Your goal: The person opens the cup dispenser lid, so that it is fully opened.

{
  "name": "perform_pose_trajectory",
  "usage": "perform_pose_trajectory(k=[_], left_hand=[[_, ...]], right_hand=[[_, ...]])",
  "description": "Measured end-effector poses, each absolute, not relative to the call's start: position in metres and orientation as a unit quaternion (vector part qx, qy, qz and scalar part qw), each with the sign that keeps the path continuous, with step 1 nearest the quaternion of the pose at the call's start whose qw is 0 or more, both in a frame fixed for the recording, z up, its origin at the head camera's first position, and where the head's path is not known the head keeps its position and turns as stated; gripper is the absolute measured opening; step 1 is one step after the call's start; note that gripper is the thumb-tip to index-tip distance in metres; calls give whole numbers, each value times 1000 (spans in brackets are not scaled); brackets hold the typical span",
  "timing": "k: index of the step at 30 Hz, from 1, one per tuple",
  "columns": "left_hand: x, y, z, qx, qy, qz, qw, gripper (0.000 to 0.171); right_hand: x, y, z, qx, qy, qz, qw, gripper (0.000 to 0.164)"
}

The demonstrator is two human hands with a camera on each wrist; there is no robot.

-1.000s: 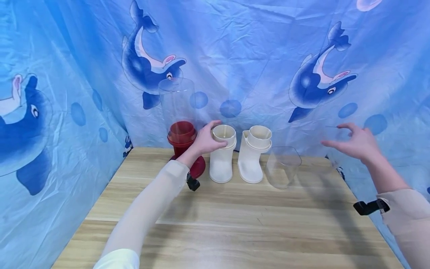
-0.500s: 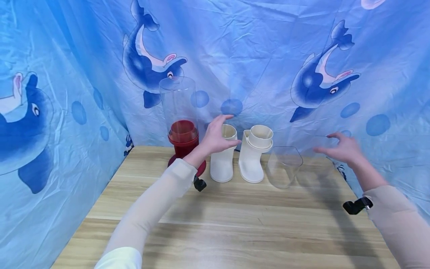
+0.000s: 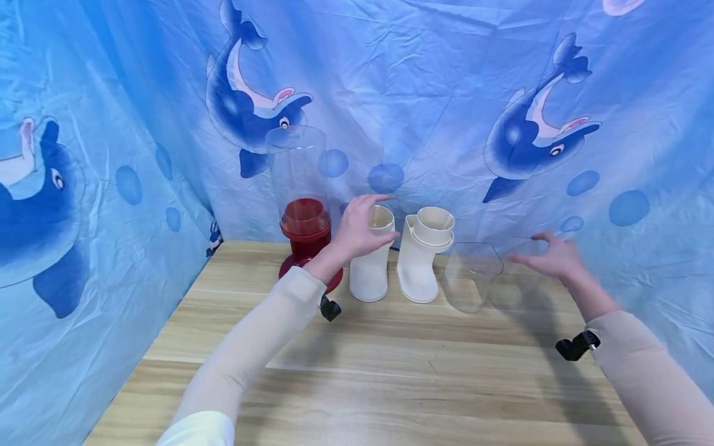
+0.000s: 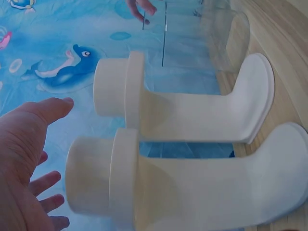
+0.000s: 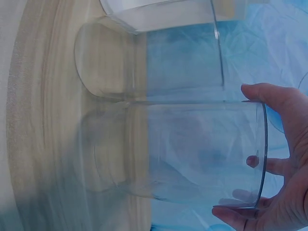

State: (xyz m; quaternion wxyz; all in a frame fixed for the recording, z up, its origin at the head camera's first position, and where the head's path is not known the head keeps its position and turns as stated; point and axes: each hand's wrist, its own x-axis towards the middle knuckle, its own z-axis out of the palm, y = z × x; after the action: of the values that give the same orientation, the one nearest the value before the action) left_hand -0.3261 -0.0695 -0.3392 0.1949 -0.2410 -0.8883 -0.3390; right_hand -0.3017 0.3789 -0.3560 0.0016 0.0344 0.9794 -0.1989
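My right hand [image 3: 553,255] grips a clear plastic container [image 5: 207,144] by its rim, thumb on one side and fingers on the other. A second clear container [image 3: 473,279] stands just left of it; whether the two touch, I cannot tell. Two white boot-shaped stands with round collars are upright further left. Over the left white stand [image 3: 368,279], my left hand [image 3: 361,230] hovers with thumb and fingers spread, holding nothing and apart from the collar in the left wrist view. The right white stand [image 3: 417,272] sits beside it.
A red stand [image 3: 304,244] topped by a clear cylinder [image 3: 295,161] stands at the back left, partly behind my left forearm. A blue dolphin-printed curtain [image 3: 424,111] hangs along the wooden table's [image 3: 390,384] back and sides.
My right hand has moved left and down with the clear container, close to the standing one. My left hand has come off the left white stand's collar and shifted slightly right.
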Motion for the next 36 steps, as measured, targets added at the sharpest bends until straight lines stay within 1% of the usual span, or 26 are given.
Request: perform_pose_trajectory(k=[4,10,17,22,26,31,36], left_hand=[[-321,-82,-341,-248,-884,-335,211,76],[-315,-98,-342,-269,-868,-333,250,73],[-310,-122,-340,-297,-827,-340,335,67],[-303,-139,-335,-305,-788,-350,405,65],[-298,-154,-328,-300,-762,-361,446,65],[-297,-175,-322,-272,-747,-376,475,65],[-294,-196,-319,-229,-748,-396,481,71]], right_hand=[[-301,378,-362,41,977,-209,15,115],[-302,380,-367,47,975,-215,23,114],[-304,380,-375,52,974,-218,32,116],[-305,382,-379,53,974,-221,22,116],[-305,383,-382,49,974,-223,14,115],[-304,384,-385,46,974,-223,17,117],[-304,386,-387,36,977,-210,20,117]])
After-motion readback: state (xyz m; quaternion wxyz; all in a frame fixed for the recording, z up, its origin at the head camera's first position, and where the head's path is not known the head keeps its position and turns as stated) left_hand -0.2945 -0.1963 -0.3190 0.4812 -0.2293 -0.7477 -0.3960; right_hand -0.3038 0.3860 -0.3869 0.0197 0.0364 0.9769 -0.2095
